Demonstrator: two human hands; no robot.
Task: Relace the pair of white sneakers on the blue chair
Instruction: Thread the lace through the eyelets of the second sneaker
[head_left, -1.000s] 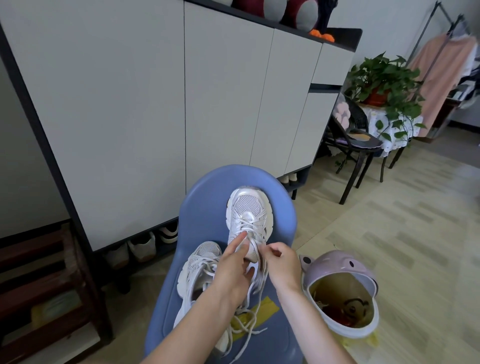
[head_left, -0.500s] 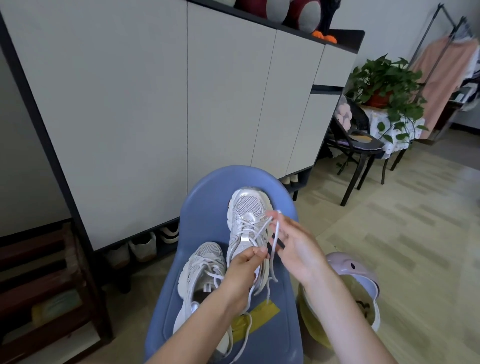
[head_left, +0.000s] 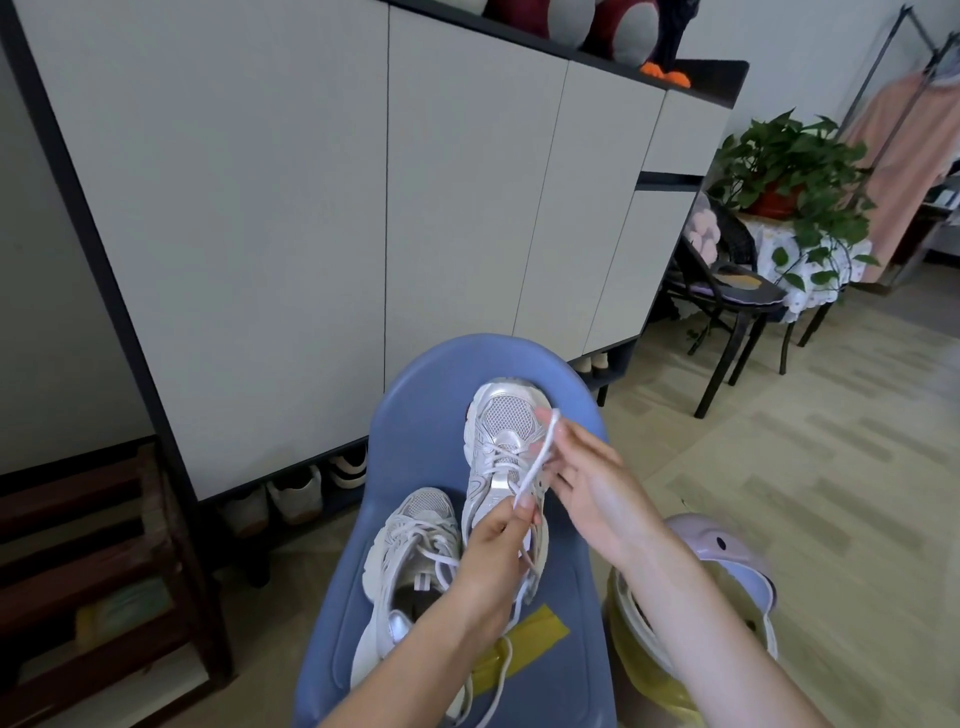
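Sneakers: two white sneakers lie side by side on the blue chair (head_left: 415, 426), toes pointing away from the person; the far sneaker (head_left: 506, 441) is the one being laced, the near sneaker (head_left: 410, 551) sits to its left with loose laces.
Lace: a white lace (head_left: 537, 457) runs taut from the far sneaker's eyelets up to the right hand; a slack tail trails over the yellow tape (head_left: 524, 642) on the seat.
Left hand: the left hand (head_left: 493, 551) rests on the far sneaker's tongue area, fingers (head_left: 522, 506) pinched on the lace close to the eyelets.
Right hand: the right hand (head_left: 576, 478) holds the lace end between its fingertips above the toe, the other fingers spread loosely.
Handling: the lace looks soft, light and limp, likely to slip or twist; best gripped near its stiff tip for threading. The sneaker seems light enough to shift, so steadying it at the tongue is sensible.
Nearby: a pink bin (head_left: 727, 571) stands on the floor right of the chair.
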